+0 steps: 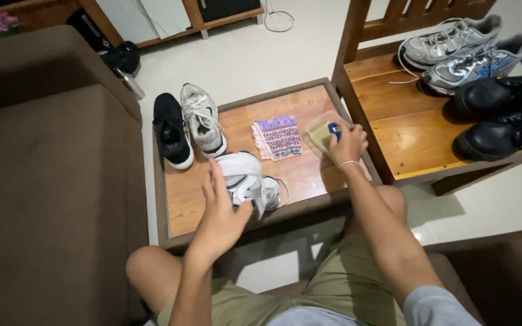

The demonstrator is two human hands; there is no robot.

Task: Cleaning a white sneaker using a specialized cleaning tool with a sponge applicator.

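Observation:
My left hand (222, 208) hovers open over a white sneaker (246, 175) lying on its side on the low wooden table (297, 175), fingers spread, close to its heel. My right hand (348, 143) reaches into a clear plastic container (320, 131) at the table's right edge, its fingers pinched on a small blue object (334, 128). Between the two hands a folded patterned cloth (278, 137) lies flat on the table.
A black sneaker (170, 130) and a grey sneaker (202, 119) stand at the table's far left. A wooden bench (406, 121) to the right carries two silver-blue running shoes (463, 51) and two black shoes (502, 115). A brown sofa (49, 169) fills the left side.

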